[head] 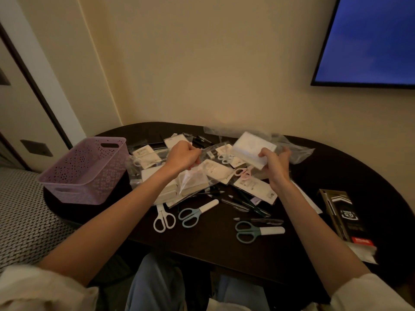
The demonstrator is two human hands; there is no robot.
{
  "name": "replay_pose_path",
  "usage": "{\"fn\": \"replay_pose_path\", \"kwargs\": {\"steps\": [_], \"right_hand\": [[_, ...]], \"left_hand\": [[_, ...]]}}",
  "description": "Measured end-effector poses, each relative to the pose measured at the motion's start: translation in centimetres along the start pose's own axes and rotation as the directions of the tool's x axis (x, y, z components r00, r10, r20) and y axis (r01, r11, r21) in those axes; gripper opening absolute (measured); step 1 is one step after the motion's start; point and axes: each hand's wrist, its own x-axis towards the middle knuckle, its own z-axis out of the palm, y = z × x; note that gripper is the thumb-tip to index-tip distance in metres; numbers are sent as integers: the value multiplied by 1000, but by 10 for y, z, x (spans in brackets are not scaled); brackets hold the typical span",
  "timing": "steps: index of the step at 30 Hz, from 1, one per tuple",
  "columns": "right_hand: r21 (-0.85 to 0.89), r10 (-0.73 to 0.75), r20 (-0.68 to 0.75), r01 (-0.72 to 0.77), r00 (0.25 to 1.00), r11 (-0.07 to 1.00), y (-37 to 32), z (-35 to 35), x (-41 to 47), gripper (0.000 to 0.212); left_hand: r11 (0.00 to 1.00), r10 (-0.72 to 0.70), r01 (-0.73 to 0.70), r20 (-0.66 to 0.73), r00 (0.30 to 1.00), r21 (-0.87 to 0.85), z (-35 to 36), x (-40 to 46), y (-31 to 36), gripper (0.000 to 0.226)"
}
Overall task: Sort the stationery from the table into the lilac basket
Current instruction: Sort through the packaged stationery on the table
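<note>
A person seated at a dark oval table [314,167] worked over a heap of stationery, both hands raised above the pile. The right hand [275,163] gripped a white pad [251,149], fingers curled round its near end, with a clear bag [294,149] crumpled behind it. The left hand [183,157] was closed, fingertips pinching the edge of a clear wrapper [190,178] that hung down over the packets [146,153] below. The lilac basket [87,169] stood at the table's left end, well apart from both hands; what lay inside could not be told. Nearer the person lay white scissors [162,217], blue scissors [195,213] just beside them, and green scissors [256,231] to the right, with pens [244,204] scattered between. A dark pen box [343,216] rested at the right edge. A blue screen [370,41] hung on the wall.
</note>
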Motion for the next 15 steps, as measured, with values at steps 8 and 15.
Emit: {"fn": "replay_pose_path", "kwargs": {"steps": [8,15], "right_hand": [[353,283,443,-456,851,817,-13,3,-2,20],[-95,347,325,-335,880,937,-12,29,13,29]], "left_hand": [[989,5,-9,30,1000,146,4,5,4,33],[989,21,-26,36,999,142,5,11,-1,35]]}}
